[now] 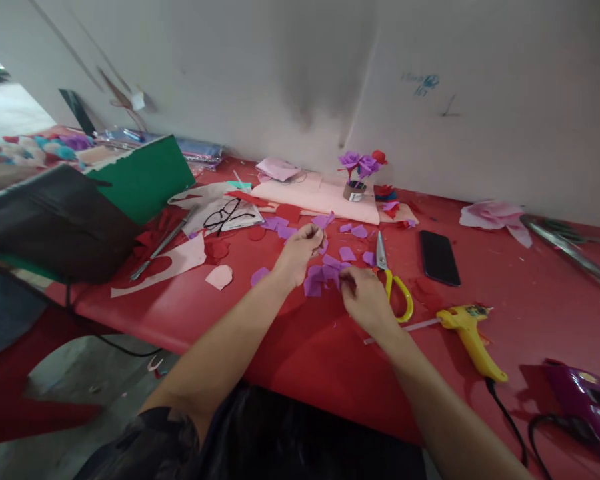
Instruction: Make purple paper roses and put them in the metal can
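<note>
My left hand (300, 252) is closed in a pinch above the table, with a small purple petal piece (323, 221) at its fingertips. My right hand (367, 297) has its fingers pinched at the edge of a cluster of purple petal pieces (325, 273), on one of them as far as I can see. More loose purple cut-outs (347, 254) lie between and beyond the hands. Just past the right hand are yellow-handled scissors (401, 297), blades pointing away. Purple flowers (360, 162) stand in a brown ring-shaped holder (354, 192) at the back.
A yellow glue gun (473, 337), a black phone (440, 258) and a purple device (587, 407) with a cord lie rightward on the red table (325, 353). Glasses (225, 215), pink scraps (219, 277) and a green board (143, 180) are leftward. A wall stands behind.
</note>
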`<state>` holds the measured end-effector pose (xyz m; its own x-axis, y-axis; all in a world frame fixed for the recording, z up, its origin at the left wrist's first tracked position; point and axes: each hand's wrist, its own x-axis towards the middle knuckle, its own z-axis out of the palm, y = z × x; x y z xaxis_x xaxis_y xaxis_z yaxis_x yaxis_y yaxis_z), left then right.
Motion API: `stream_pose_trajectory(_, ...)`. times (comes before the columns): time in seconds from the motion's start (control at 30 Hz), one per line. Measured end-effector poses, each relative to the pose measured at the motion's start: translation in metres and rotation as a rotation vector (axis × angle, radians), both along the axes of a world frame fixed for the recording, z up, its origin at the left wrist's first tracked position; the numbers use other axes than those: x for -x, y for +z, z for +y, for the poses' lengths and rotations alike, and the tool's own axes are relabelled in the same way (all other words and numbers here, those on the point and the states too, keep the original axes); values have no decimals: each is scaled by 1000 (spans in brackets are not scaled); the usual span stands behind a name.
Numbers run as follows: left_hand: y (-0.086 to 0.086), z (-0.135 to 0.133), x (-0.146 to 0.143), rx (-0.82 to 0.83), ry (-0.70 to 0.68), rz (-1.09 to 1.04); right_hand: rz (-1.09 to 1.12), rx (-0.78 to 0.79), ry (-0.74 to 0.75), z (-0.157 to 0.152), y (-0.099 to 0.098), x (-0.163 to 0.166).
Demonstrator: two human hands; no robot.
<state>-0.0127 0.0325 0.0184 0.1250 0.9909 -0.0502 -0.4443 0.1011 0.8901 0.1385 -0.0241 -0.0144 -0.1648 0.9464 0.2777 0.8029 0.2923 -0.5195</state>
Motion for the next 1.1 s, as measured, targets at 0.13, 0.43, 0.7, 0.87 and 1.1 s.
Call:
stream_pose_trajectory(0.13, -1, -9, -9, 139, -37, 81, 356, 31, -152, 1, 10, -7)
stream_pose_trajectory(0.43, 5, -27, -25, 156, -111, 140, 526, -54, -263, -3, 23, -6)
stream_pose_trajectory(0.7, 2, -26, -21, 101, -175, 216, 967, 279, -129, 5, 20, -12)
stream_pose_trajectory(0.87, 0, -29, -24, -18, -71, 290, 1163, 197, -292, 10, 17, -20)
stream_pose_trajectory(1.1, -4, -34, -29, -75, -204, 161, 1376, 151, -366, 12, 26, -23)
